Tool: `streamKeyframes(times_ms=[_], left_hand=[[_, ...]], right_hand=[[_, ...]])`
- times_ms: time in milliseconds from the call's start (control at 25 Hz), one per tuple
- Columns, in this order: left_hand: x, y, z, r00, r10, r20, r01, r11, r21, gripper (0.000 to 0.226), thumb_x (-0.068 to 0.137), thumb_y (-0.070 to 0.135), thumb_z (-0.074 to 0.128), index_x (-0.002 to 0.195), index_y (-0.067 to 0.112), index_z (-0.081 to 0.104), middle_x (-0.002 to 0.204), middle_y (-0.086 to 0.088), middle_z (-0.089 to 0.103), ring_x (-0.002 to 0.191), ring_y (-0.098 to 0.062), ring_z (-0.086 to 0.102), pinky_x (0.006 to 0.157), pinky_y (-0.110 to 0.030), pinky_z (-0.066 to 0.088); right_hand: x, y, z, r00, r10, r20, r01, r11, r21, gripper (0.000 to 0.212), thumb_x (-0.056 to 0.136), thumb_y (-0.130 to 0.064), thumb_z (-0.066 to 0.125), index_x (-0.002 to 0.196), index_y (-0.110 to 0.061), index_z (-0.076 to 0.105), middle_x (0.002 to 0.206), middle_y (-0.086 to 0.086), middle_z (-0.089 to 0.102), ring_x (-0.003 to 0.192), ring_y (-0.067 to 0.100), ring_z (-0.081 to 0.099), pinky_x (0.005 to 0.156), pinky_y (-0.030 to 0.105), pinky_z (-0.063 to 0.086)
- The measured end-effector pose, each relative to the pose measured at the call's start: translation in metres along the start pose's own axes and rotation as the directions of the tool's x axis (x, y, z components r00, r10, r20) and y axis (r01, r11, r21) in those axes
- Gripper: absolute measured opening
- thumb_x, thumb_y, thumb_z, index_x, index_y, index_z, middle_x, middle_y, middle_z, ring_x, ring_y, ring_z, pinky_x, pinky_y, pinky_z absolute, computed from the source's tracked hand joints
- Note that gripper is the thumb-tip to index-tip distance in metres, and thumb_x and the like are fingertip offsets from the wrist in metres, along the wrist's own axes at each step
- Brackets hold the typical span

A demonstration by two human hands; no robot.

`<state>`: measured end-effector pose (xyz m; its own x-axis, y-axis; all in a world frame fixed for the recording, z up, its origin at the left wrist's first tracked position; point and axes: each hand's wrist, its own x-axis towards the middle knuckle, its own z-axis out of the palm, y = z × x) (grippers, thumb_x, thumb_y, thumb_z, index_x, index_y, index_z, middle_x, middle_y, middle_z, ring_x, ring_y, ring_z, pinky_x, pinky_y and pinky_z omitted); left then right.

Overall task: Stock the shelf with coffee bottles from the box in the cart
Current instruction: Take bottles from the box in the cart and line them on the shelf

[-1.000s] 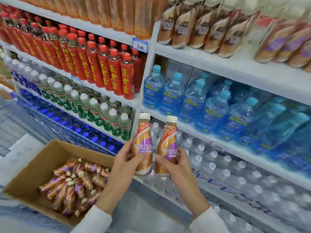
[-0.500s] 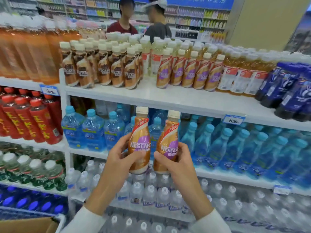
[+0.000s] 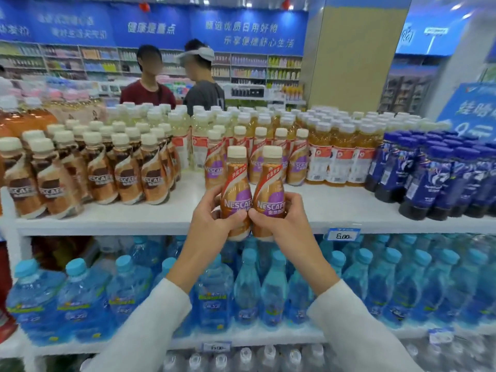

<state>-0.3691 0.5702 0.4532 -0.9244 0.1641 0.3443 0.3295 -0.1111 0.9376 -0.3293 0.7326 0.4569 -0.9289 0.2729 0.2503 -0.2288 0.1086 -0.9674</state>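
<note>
Supermarket aisle, white shelf (image 3: pixel 134 218) across the middle: brown-label bottles (image 3: pixel 128 178) at 9 o'clock, purple-label row (image 3: pixel 295 167) at 12 o'clock, blue water bottles (image 3: pixel 247 291) at 6 o'clock. Left grip (image 3: pixel 212 224) clamped round left coffee bottle (image 3: pixel 236 194), right grip (image 3: pixel 284 224) clamped round right coffee bottle (image 3: pixel 269 194). Both bottles upright, touching, held at centre before the shelf's front edge.
</note>
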Motion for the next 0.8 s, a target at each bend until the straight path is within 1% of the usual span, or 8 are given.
streamKeyframes(times_ms=[80, 160, 280, 360, 440, 560, 720, 800], left_hand=[[0.031, -0.006, 0.004, 0.999, 0.021, 0.034, -0.023, 0.998, 0.052, 0.053, 0.086, 0.007, 0.079, 0.125, 0.034, 0.056, 0.122, 0.000, 0.069, 0.104, -0.012, 0.071, 0.083, -0.026, 0.059], [0.056, -0.016, 0.010, 0.998, 0.006, 0.058, -0.012, 0.995, 0.098, 0.059, 0.088, 0.008, 0.078, 0.137, 0.025, 0.050, 0.128, -0.003, 0.065, 0.113, -0.014, 0.067, 0.092, -0.030, 0.057], [0.077, -0.035, 0.019, 0.998, -0.019, 0.061, 0.012, 0.993, 0.120, 0.066, 0.089, 0.007, 0.076, 0.144, 0.021, 0.042, 0.134, -0.003, 0.061, 0.118, -0.013, 0.063, 0.095, -0.029, 0.055], [0.084, -0.046, 0.024, 0.998, -0.033, 0.058, 0.025, 0.990, 0.136, 0.067, 0.089, 0.008, 0.076, 0.145, 0.023, 0.041, 0.136, -0.001, 0.060, 0.119, -0.010, 0.062, 0.096, -0.029, 0.055], [0.088, -0.053, 0.027, 0.998, -0.042, 0.044, 0.035, 0.989, 0.145, 0.067, 0.090, 0.008, 0.075, 0.144, 0.026, 0.041, 0.136, 0.002, 0.059, 0.117, -0.002, 0.062, 0.094, -0.025, 0.055], [0.089, -0.058, 0.027, 0.999, -0.034, 0.040, 0.026, 0.983, 0.180, 0.067, 0.092, 0.009, 0.073, 0.147, 0.029, 0.040, 0.136, 0.010, 0.057, 0.115, 0.009, 0.059, 0.091, -0.015, 0.054], [0.074, -0.059, 0.029, 0.999, -0.042, 0.017, 0.036, 0.969, 0.246, 0.073, 0.090, 0.022, 0.077, 0.150, 0.038, 0.038, 0.139, 0.018, 0.055, 0.124, 0.004, 0.054, 0.083, -0.004, 0.048], [0.068, -0.056, 0.031, 0.996, -0.031, -0.078, 0.053, 0.951, 0.305, 0.080, 0.078, 0.034, 0.088, 0.143, 0.038, 0.042, 0.133, 0.019, 0.056, 0.118, 0.001, 0.057, 0.081, -0.009, 0.050]], right_hand=[[0.028, 0.000, -0.001, 0.999, -0.031, -0.011, 0.030, 0.999, -0.036, 0.061, 0.077, -0.024, 0.088, 0.118, -0.027, 0.043, 0.115, -0.008, 0.067, 0.095, -0.002, 0.069, 0.083, 0.022, 0.057], [0.053, 0.005, -0.004, 0.999, -0.033, 0.002, 0.033, 0.998, -0.055, 0.062, 0.079, -0.021, 0.086, 0.119, -0.025, 0.040, 0.118, -0.007, 0.065, 0.095, -0.005, 0.068, 0.083, 0.020, 0.057], [0.080, 0.020, -0.011, 0.999, -0.025, 0.024, 0.027, 0.997, -0.066, 0.066, 0.080, -0.018, 0.085, 0.122, -0.024, 0.035, 0.121, -0.008, 0.062, 0.095, -0.011, 0.066, 0.073, 0.010, 0.054], [0.091, 0.032, -0.015, 0.999, -0.009, 0.051, 0.012, 0.998, -0.060, 0.065, 0.080, -0.018, 0.085, 0.120, -0.027, 0.035, 0.125, -0.006, 0.061, 0.098, -0.010, 0.066, 0.074, 0.009, 0.053], [0.098, 0.042, -0.019, 0.997, -0.003, 0.073, 0.007, 0.998, -0.057, 0.063, 0.080, -0.018, 0.085, 0.117, -0.030, 0.036, 0.128, -0.003, 0.061, 0.100, -0.008, 0.066, 0.076, 0.010, 0.053], [0.102, 0.048, -0.021, 0.996, 0.000, 0.085, 0.005, 0.998, -0.057, 0.072, 0.079, -0.018, 0.086, 0.127, -0.025, 0.033, 0.129, -0.003, 0.060, 0.103, -0.006, 0.066, 0.079, 0.012, 0.054], [0.091, 0.047, -0.026, 0.995, -0.020, 0.097, 0.032, 0.993, -0.115, 0.089, 0.072, -0.024, 0.091, 0.135, -0.025, 0.027, 0.127, -0.013, 0.054, 0.101, -0.019, 0.059, 0.077, 0.006, 0.050], [0.081, 0.046, -0.028, 0.998, -0.042, 0.042, 0.048, 0.987, -0.153, 0.089, 0.070, -0.030, 0.092, 0.134, -0.030, 0.029, 0.122, -0.023, 0.050, 0.098, -0.025, 0.054, 0.073, 0.001, 0.047]])
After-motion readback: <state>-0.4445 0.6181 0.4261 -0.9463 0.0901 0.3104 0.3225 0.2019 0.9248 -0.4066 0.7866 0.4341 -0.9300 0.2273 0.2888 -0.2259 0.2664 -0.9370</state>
